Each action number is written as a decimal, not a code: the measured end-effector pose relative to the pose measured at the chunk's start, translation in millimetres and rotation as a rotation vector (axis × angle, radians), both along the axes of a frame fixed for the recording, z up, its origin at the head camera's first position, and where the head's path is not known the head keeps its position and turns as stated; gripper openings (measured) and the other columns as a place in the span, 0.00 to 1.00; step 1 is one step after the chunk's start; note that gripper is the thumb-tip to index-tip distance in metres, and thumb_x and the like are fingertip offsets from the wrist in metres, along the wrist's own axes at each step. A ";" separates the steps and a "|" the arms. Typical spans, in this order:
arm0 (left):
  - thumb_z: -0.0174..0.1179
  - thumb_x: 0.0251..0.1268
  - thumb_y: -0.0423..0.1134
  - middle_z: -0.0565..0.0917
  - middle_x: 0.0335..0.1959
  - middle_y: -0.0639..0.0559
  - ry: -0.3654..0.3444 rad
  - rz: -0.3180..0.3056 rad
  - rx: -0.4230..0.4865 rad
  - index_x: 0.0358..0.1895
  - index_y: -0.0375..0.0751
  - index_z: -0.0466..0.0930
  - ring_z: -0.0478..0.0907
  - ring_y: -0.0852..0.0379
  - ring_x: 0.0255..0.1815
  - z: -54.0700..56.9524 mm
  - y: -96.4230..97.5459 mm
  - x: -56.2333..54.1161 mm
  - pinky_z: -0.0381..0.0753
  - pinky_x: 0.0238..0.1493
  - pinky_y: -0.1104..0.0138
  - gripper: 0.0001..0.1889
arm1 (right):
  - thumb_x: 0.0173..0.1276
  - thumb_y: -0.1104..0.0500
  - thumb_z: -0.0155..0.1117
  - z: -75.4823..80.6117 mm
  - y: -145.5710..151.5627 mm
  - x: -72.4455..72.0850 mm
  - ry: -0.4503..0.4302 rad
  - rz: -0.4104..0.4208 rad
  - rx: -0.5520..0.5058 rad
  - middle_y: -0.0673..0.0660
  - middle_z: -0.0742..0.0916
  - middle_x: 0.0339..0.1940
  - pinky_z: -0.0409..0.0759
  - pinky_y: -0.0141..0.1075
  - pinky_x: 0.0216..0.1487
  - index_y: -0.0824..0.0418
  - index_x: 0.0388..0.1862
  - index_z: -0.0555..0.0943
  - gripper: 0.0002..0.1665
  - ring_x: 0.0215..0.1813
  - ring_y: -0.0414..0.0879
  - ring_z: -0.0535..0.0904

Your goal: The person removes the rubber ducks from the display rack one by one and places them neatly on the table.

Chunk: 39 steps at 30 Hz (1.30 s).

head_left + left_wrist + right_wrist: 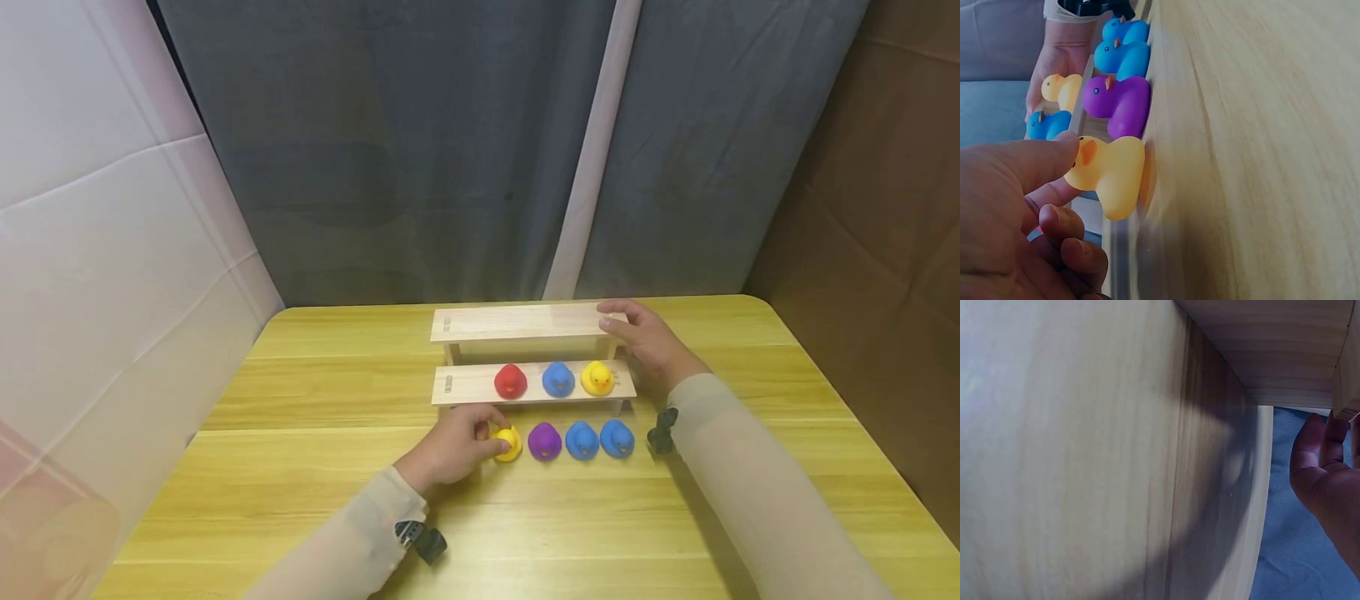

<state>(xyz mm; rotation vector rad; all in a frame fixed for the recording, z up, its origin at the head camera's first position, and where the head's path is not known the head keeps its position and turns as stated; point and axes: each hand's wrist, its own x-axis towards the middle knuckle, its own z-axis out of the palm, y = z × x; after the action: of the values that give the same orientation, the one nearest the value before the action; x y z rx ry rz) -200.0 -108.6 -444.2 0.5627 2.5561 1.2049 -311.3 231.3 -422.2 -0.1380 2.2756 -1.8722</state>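
My left hand (457, 446) pinches a yellow rubber duck (1113, 172) between thumb and fingers, low over the table in front of the wooden two-tier stand (517, 323). In line to its right are a purple duck (545, 442) and two blue ducks, one (582, 440) beside the other (617, 438). On the stand's lower tier sit a red duck (511, 382), a blue duck (558, 380) and a yellow duck (597, 378). My right hand (651, 342) grips the right end of the upper tier, which bears no ducks; its fingers (1307, 447) show by the board's edge.
The wood-grain table (315, 467) extends around the stand on both sides. Behind it hangs a grey curtain (390, 167) with a pale strip. A white cloth wall (112, 208) stands left, a brown one (877, 217) right.
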 end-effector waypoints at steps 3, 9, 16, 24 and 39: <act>0.71 0.68 0.38 0.75 0.25 0.53 -0.001 0.001 -0.006 0.46 0.46 0.86 0.69 0.60 0.21 0.3 0.4 -0.1 0.69 0.22 0.69 0.07 | 0.81 0.51 0.61 -0.4 0.2 -0.4 0.000 0.003 -0.003 0.56 0.61 0.87 0.56 0.67 0.80 0.59 0.75 0.71 0.29 0.86 0.61 0.55; 0.72 0.68 0.38 0.75 0.25 0.53 -0.006 0.008 -0.010 0.46 0.46 0.86 0.69 0.59 0.22 0.7 0.4 -0.5 0.69 0.23 0.69 0.07 | 0.81 0.50 0.62 0.5 -0.9 -0.1 -0.009 -0.007 0.006 0.56 0.61 0.87 0.56 0.67 0.80 0.57 0.74 0.72 0.28 0.86 0.60 0.55; 0.72 0.67 0.38 0.75 0.26 0.52 -0.018 0.014 -0.008 0.48 0.44 0.86 0.69 0.59 0.22 2.5 -0.5 0.4 0.69 0.22 0.69 0.10 | 0.81 0.51 0.61 2.4 -1.4 1.1 -0.010 -0.001 0.006 0.56 0.61 0.87 0.55 0.66 0.81 0.58 0.74 0.71 0.28 0.86 0.60 0.54; 0.72 0.67 0.41 0.77 0.30 0.52 0.015 0.050 -0.003 0.55 0.44 0.86 0.72 0.56 0.31 22.3 -6.3 1.6 0.72 0.32 0.65 0.16 | 0.81 0.51 0.61 0.1 -0.6 -0.7 -0.011 0.005 -0.002 0.56 0.61 0.87 0.57 0.66 0.80 0.58 0.74 0.71 0.28 0.86 0.61 0.55; 0.65 0.73 0.35 0.79 0.41 0.45 0.310 0.362 0.255 0.57 0.40 0.85 0.73 0.51 0.41 58.8 -31.7 -32.2 0.73 0.43 0.63 0.13 | 0.81 0.49 0.62 4.4 -0.4 2.0 -0.017 0.004 0.030 0.56 0.62 0.86 0.57 0.66 0.80 0.56 0.75 0.71 0.29 0.85 0.61 0.56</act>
<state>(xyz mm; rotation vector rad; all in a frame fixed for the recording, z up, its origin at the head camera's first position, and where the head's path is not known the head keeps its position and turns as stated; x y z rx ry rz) -232.2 -140.3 -385.4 0.3692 2.8710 1.7019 -309.3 230.8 -417.8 -0.1210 2.2893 -1.8292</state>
